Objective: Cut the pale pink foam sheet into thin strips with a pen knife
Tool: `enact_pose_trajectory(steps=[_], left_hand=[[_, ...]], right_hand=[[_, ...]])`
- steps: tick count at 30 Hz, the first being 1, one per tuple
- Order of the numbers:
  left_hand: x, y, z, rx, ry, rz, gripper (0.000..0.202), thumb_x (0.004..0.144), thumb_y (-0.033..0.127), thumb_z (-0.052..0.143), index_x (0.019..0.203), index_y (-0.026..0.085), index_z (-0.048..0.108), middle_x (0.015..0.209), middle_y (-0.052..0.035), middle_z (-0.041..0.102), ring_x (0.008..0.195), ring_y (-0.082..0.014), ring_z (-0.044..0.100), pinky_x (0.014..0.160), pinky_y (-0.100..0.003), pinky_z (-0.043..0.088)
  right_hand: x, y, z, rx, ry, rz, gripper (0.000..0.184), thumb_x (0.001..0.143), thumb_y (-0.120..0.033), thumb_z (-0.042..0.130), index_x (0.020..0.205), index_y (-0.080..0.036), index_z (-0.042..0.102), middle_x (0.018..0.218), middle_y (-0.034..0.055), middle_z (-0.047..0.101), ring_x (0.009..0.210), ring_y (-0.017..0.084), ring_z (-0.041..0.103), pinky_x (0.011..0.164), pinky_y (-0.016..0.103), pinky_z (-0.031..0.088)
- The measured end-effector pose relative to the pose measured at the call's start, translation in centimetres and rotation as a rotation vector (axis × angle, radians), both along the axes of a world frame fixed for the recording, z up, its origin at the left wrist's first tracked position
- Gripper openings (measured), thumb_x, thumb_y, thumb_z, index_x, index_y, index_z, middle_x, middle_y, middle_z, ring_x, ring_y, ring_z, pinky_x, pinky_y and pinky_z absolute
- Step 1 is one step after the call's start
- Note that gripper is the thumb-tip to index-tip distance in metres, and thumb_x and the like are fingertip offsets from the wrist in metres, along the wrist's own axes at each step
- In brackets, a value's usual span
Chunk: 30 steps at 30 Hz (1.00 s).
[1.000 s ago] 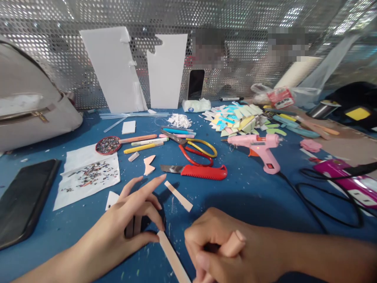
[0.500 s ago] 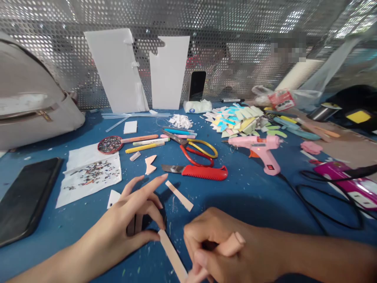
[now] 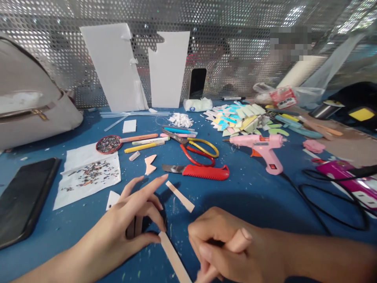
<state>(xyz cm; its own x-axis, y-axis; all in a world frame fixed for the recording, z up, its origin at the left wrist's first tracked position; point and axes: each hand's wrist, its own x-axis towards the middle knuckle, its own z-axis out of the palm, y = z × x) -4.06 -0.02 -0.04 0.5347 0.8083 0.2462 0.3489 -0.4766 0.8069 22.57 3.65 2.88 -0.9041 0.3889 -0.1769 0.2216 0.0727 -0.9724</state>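
My left hand (image 3: pixel 129 220) pinches the far end of a long peach-coloured strip (image 3: pixel 174 254) between thumb and a finger, its index finger stretched forward. The strip lies slanted on the blue table and runs out of the bottom of the view. In my right hand (image 3: pixel 226 239) is a thick peach-coloured marker (image 3: pixel 242 239), its lower end down by the strip; whether the tip touches is hard to see. A shorter peach strip (image 3: pixel 180 196) lies just beyond the hands. Past it are a red-handled knife (image 3: pixel 206 172) with its blade out and a small notched peach piece (image 3: pixel 150 164).
Scissors (image 3: pixel 203 151) and several markers (image 3: pixel 144 147) lie mid-table. A pink glue gun (image 3: pixel 265 149) with a black cord rests to the right. Cut scraps (image 3: pixel 238 118) are heaped behind it. On the left are a phone (image 3: pixel 26 200), a paper with dark bits (image 3: pixel 91 173) and a bag (image 3: pixel 32 98).
My right hand and its marker have shifted slightly to the right along the strip. My left hand keeps its pinch; the whole view has moved a little.
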Motion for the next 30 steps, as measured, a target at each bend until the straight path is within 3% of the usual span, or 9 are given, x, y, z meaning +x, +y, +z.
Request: enact_pose_trajectory(steps=[4, 8, 11, 15, 19, 24, 30], left_hand=[[-0.07, 0.02, 0.0, -0.015, -0.006, -0.004, 0.077, 0.104, 0.025, 0.062, 0.163, 0.035, 0.014, 0.095, 0.0116, 0.074, 0.107, -0.0129, 0.062, 0.126, -0.034, 0.0], [-0.14, -0.07, 0.0, -0.027, -0.008, -0.002, 0.081, 0.101, 0.018, 0.064, 0.163, 0.037, 0.015, 0.095, 0.0127, 0.074, 0.108, -0.0124, 0.062, 0.126, -0.033, -0.001], [-0.16, -0.14, 0.09, -0.03, 0.0, -0.004, 0.085, 0.099, 0.012, 0.064, 0.163, 0.037, 0.015, 0.095, 0.0137, 0.074, 0.108, -0.0116, 0.062, 0.125, -0.031, -0.002], [-0.14, -0.13, 0.12, -0.024, -0.004, -0.009, 0.083, 0.099, 0.014, 0.064, 0.163, 0.037, 0.015, 0.094, 0.0139, 0.073, 0.107, -0.0114, 0.062, 0.125, -0.029, 0.0], [-0.06, -0.02, 0.0, -0.008, -0.011, -0.003, 0.079, 0.102, 0.021, 0.064, 0.163, 0.036, 0.015, 0.094, 0.0138, 0.073, 0.106, -0.0106, 0.062, 0.124, -0.027, 0.0], [-0.01, 0.03, -0.06, -0.023, -0.004, 0.002, 0.08, 0.101, 0.019, 0.063, 0.163, 0.036, 0.015, 0.096, 0.0126, 0.074, 0.108, -0.0115, 0.063, 0.126, -0.03, 0.0], [-0.06, 0.02, 0.15, -0.026, 0.001, -0.004, 0.08, 0.101, 0.017, 0.063, 0.163, 0.037, 0.016, 0.094, 0.0122, 0.074, 0.107, -0.0128, 0.063, 0.126, -0.033, -0.001]], right_hand=[[-0.1, 0.05, 0.57, -0.086, 0.012, -0.05, 0.033, 0.101, -0.038, 0.042, 0.075, -0.019, 0.048, 0.072, 0.0026, 0.06, 0.059, 0.012, 0.057, 0.054, 0.022, 0.044], [-0.16, -0.21, 0.99, 0.042, -0.014, -0.173, 0.025, 0.102, -0.035, 0.047, 0.083, -0.02, 0.046, 0.075, -0.0003, 0.054, 0.071, 0.015, 0.058, 0.07, 0.027, 0.052], [-0.08, -0.39, 0.71, 0.038, -0.027, -0.153, 0.027, 0.1, -0.036, 0.052, 0.078, -0.02, 0.044, 0.069, -0.0029, 0.048, 0.067, 0.014, 0.057, 0.065, 0.025, 0.05], [0.06, -0.29, 0.2, -0.073, -0.02, -0.07, 0.033, 0.098, -0.039, 0.054, 0.074, -0.02, 0.042, 0.064, -0.0023, 0.051, 0.062, 0.015, 0.062, 0.05, 0.017, 0.038], [0.09, -0.03, 0.28, -0.103, 0.034, -0.126, 0.038, 0.102, -0.043, 0.046, 0.073, -0.019, 0.044, 0.069, 0.0007, 0.057, 0.059, 0.012, 0.056, 0.053, 0.02, 0.04], [-0.05, -0.13, 0.69, 0.005, 0.01, -0.153, 0.034, 0.103, -0.042, 0.046, 0.078, -0.02, 0.045, 0.072, 0.0004, 0.054, 0.067, 0.014, 0.057, 0.061, 0.024, 0.045], [-0.01, -0.27, 0.31, -0.011, -0.013, -0.072, 0.033, 0.098, -0.041, 0.05, 0.072, -0.02, 0.044, 0.062, -0.0021, 0.051, 0.058, 0.014, 0.058, 0.053, 0.021, 0.041]])
